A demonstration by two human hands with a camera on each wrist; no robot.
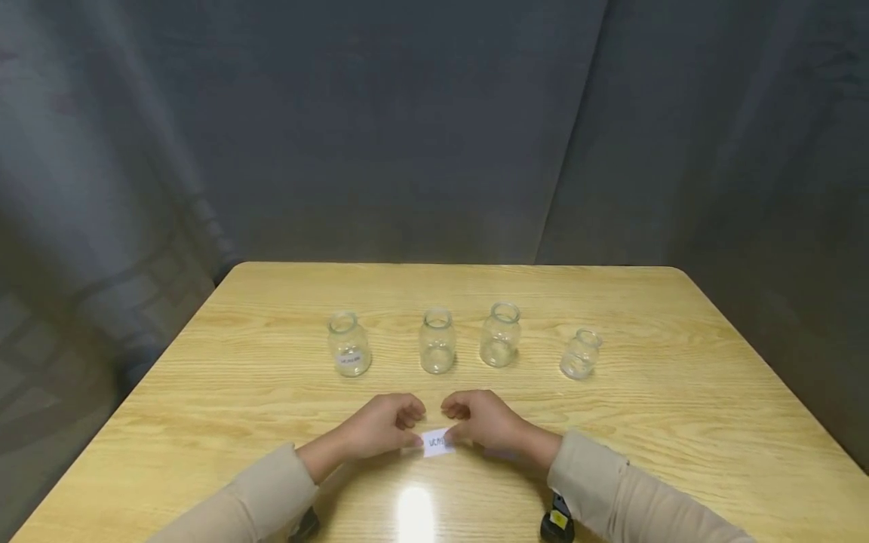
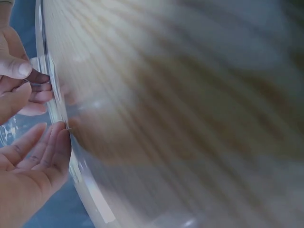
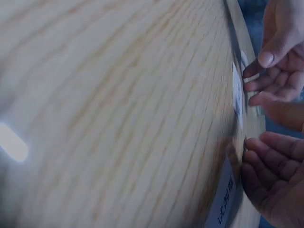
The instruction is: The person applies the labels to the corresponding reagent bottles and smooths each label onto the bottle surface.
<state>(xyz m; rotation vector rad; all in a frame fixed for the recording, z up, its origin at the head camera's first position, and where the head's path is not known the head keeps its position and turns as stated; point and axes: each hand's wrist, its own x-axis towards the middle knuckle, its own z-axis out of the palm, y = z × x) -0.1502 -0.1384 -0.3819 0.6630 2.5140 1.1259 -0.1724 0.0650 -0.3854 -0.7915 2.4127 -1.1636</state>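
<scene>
A small white paper label [image 1: 437, 443] with dark handwriting lies between the two hands near the front of the wooden table. My left hand [image 1: 383, 426] is at its left edge, thumb tip close to the paper and fingers loosely curved. From the other side, my right hand [image 1: 485, 420] reaches its right edge, the thumb overlapping the label's corner. Thumb and fingers stand apart on both hands. A second written label [image 3: 224, 197] lies beside the right hand in the right wrist view; the forearm mostly covers it in the head view.
Beyond the hands stand several open glass jars. The leftmost jar [image 1: 349, 347] bears a written label; two plain jars, one centre-left [image 1: 437, 343] and one centre-right [image 1: 500, 337], stand near it. A smaller jar [image 1: 580, 354] is at the right. Grey curtains [image 1: 407, 136] hang behind the table [image 1: 679, 452].
</scene>
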